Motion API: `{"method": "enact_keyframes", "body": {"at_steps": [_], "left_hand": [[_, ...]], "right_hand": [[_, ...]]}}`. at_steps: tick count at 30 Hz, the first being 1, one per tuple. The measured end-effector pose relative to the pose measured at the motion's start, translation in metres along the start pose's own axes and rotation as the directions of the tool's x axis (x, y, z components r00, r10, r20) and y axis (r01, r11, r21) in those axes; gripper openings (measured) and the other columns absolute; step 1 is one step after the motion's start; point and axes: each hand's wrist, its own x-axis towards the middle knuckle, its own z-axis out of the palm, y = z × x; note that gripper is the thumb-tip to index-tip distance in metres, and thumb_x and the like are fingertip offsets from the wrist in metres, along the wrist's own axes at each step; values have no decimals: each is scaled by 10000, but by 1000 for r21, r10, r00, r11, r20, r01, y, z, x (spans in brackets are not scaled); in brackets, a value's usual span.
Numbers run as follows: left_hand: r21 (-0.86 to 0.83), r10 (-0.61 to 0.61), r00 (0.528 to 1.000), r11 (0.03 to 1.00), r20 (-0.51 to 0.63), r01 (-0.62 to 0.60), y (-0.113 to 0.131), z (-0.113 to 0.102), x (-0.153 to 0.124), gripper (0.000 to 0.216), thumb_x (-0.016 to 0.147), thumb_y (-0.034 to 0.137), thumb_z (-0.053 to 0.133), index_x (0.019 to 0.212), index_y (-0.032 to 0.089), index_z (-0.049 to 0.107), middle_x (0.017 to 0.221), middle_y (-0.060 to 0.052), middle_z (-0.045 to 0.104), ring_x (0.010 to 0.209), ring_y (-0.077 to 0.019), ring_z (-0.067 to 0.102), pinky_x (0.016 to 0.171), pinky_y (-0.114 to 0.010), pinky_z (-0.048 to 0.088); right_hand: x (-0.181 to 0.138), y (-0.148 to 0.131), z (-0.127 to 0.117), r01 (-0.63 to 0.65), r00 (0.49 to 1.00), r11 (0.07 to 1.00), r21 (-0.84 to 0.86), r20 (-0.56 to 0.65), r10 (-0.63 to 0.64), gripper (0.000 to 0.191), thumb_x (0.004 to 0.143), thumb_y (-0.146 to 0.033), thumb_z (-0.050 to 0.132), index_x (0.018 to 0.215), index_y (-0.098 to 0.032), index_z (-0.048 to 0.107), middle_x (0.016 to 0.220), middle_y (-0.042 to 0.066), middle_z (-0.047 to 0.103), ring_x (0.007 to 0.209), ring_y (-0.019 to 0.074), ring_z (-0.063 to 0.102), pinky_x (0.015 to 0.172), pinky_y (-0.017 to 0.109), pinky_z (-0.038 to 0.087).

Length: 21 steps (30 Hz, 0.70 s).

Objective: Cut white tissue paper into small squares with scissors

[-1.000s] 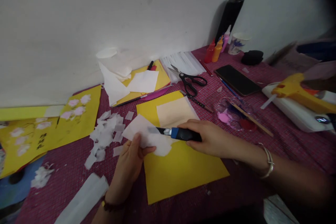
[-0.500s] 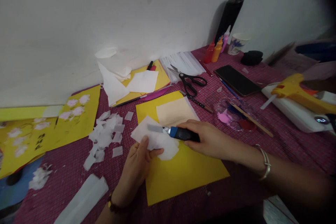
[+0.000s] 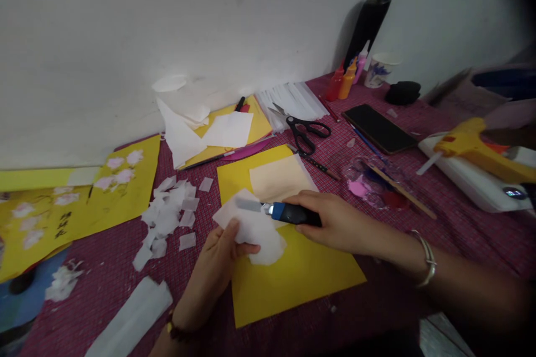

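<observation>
Between the thumb and fingers of my left hand (image 3: 224, 251) is a piece of thin white paper (image 3: 259, 237), its lower right edge uneven. My right hand (image 3: 335, 220) is closed around the black and blue handle of a utility knife (image 3: 291, 213). The knife's blade points left and lies over the upper part of the white paper. Below both hands a yellow sheet (image 3: 293, 284) is spread on the table, with a cream sheet (image 3: 280, 175) on its upper part. To the left lies a heap of small white paper squares (image 3: 167, 212).
Black-handled scissors (image 3: 304, 131) lie at the back. On the right are a phone (image 3: 379, 127), a paint palette (image 3: 372, 187) with a wooden stick across it, and a yellow glue gun (image 3: 473, 142). Yellow sheets with pink flowers (image 3: 121, 175) lie at left, a folded white strip (image 3: 132, 315) in front.
The white paper has tilted and shifted slightly right and down in my left hand. My right hand with the knife has moved a little to the right.
</observation>
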Motion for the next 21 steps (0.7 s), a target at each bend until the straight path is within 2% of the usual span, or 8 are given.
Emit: {"method": "enact_keyframes", "body": {"at_steps": [6, 12, 16, 21], "left_hand": [[28, -76, 995, 997, 67, 74, -13, 2, -1, 451, 722, 614, 673, 655, 180, 573, 535, -37, 662, 373, -119, 517, 415, -225, 365], [-41, -76, 992, 996, 105, 81, -7, -1, 0, 460, 685, 608, 709, 697, 153, 643, 554, -57, 665, 448, -168, 606, 506, -258, 463], [-70, -47, 985, 996, 166, 60, -1, -10, 2, 400, 694, 552, 730, 770, 159, 712, 744, -91, 724, 556, -201, 675, 577, -284, 518], [-16, -52, 983, 998, 176, 55, 1, -19, 2, 383, 736, 548, 699, 694, 168, 722, 629, -85, 686, 579, -216, 677, 562, -278, 519]], "right_hand": [[-1, 2, 2, 3, 1000, 1000, -12, -6, -3, 480, 758, -111, 619, 1223, -229, 603, 1199, 33, 669, 1084, 207, 618, 945, 334, 462], [2, 7, -8, 16, 1000, 1000, -24, 5, -16, 456, 768, -107, 597, 1215, -195, 618, 1186, 59, 683, 1060, 214, 637, 919, 332, 481], [5, 13, -23, -7, 1000, 999, -32, 18, 8, 439, 770, -123, 597, 1202, -192, 637, 1150, 60, 704, 1014, 222, 656, 886, 337, 497], [6, 21, -32, -63, 998, 996, -66, -26, 61, 407, 774, -156, 599, 1175, -199, 657, 1100, 55, 718, 938, 223, 672, 830, 329, 512]]}}
